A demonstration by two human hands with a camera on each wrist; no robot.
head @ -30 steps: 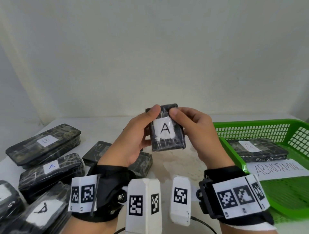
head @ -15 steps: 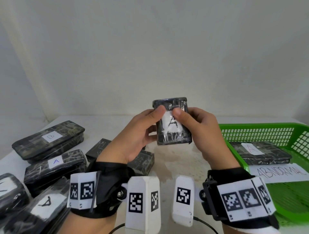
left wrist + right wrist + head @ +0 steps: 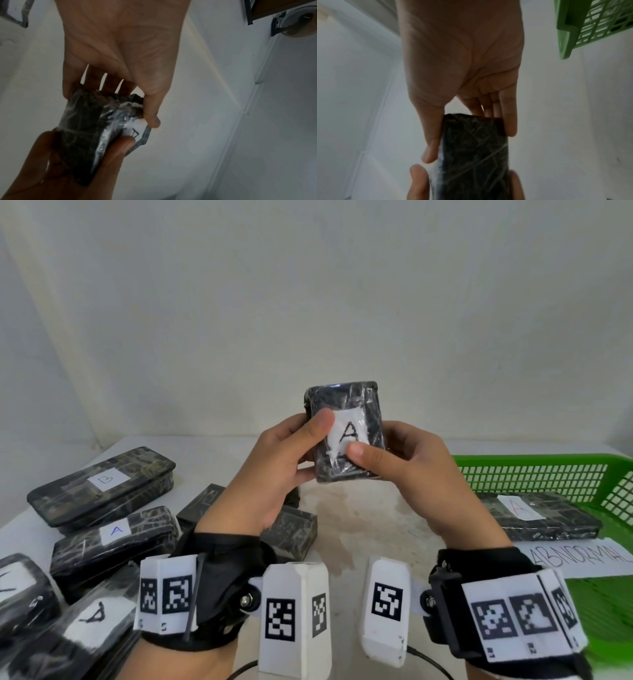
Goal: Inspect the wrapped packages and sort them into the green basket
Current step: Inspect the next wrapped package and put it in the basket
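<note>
Head view: I hold one wrapped package [image 3: 346, 433] upright in front of me, above the table [image 3: 370, 522], its white label with a black A facing me.
My left hand [image 3: 274, 474]: thumb on the label's left edge, fingers curled behind the package.
My right hand [image 3: 411, 470]: thumb on the label's lower right, fingers behind.
Left wrist view: shows the package's crinkled, torn-looking wrap at one end, which the head view does not.
Right wrist view: shows the dark side, pinched between thumb and fingers, with a corner of the green basket [image 3: 570, 27] to the right.
Basket: one package marked A [image 3: 534, 515] lies inside, behind a paper sign [image 3: 579, 556] reading ABNORMAL.
Pile on my left [image 3: 102, 529]: more packages, marked A and B.
</note>
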